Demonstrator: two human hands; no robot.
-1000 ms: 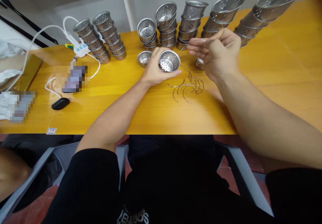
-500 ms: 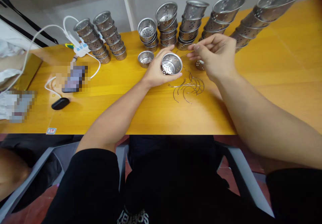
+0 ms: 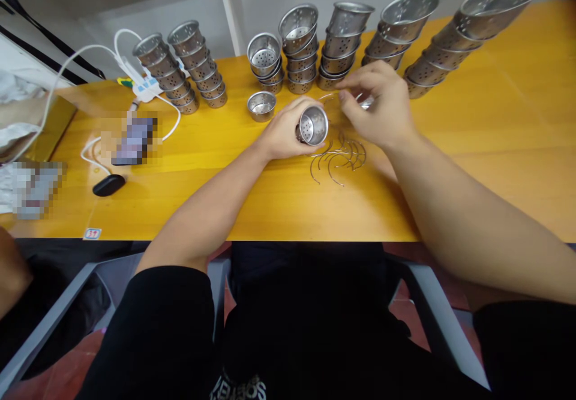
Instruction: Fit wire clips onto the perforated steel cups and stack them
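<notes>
Wrapped round a perforated metal cup, my left hand keeps its mouth tilted toward me and to the right. My right hand is beside it, thumb and forefinger pinched on a thin curved wire whose free end points at the cup. Several similar curved wires lie in a loose heap on the table below the hands. Partly hidden behind my right hand is another small metal cup. A single shallow perforated cup stands left of my left hand.
Stacks of perforated cups line the back of the yellow table, with two more stacks further left. A power strip with white cables, a phone and a black case lie at left. A person's arm shows at lower left.
My left hand has turned the cup and brought it slightly lower, its mouth now facing more to the right. My right hand has shifted a little left and down with the wire.
</notes>
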